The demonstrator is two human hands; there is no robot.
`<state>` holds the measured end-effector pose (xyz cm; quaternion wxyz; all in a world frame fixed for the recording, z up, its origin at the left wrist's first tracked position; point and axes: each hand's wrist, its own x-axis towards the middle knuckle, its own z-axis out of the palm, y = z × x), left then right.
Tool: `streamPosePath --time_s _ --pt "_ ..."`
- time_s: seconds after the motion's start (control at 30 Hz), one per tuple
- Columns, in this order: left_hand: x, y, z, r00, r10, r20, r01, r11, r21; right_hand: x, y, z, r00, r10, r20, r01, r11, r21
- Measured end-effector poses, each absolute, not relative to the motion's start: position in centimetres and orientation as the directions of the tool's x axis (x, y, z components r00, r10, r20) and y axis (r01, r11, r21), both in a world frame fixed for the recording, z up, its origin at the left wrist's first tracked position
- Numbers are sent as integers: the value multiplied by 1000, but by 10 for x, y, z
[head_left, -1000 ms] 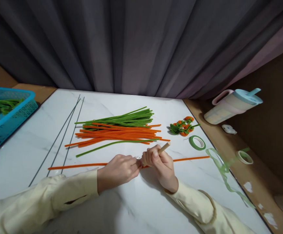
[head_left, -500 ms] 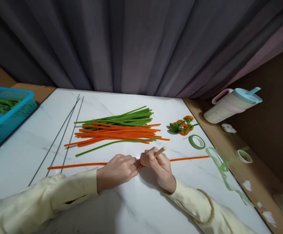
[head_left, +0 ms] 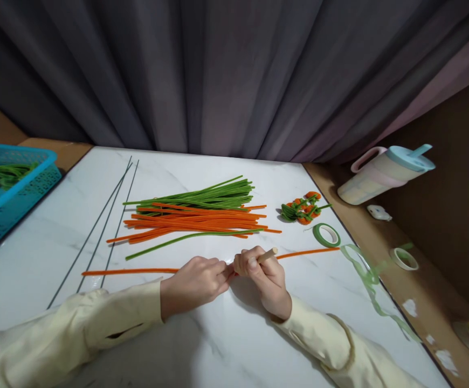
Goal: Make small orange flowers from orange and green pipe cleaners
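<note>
The right hand (head_left: 264,277) curls its fingers (head_left: 247,262) around a smooth, round wooden dowel (head_left: 267,254), whose pale tip pokes out toward the far right. The left hand (head_left: 196,283) pinches a fuzzy orange pipe cleaner (head_left: 129,271) right where it meets the dowel; the thin stem lies across the glossy white marble-patterned table (head_left: 218,345), one end trailing left, the other right. Behind lie a loose bundle of orange and green pipe cleaners (head_left: 196,213) and a ring of green tape (head_left: 325,235). No writing is legible.
</note>
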<state>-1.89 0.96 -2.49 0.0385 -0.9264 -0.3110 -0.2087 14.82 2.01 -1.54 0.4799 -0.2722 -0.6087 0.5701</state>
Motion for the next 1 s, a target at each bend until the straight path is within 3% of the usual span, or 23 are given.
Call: streamPosePath --time_s 0.1,0.27,0.5,0.63,0.73,0.8,1.0 --pt "-19 10 -23 719 539 439 582 -812 44 148 23 -14 -385 863 329 -260 241 -935" --pt "-15 8 -18 701 546 460 621 -784 -16 148 29 -15 -366 887 281 -260 192 -946" --pt "-13 -3 -14 684 541 489 622 -783 -4 152 33 -10 -415 885 211 -82 195 -977" --pt "-11 -6 -16 669 567 481 627 -777 44 152 38 -6 -369 876 311 81 364 -928" --pt "-11 -4 -18 651 577 493 619 -780 96 155 44 -6 -435 802 411 300 559 -773" --pt "-11 -2 -18 634 584 506 619 -776 122 159 50 -5 -506 774 380 402 602 -690" --pt "-12 2 -18 604 610 513 623 -762 173 176 52 8 -430 900 77 372 254 -893"
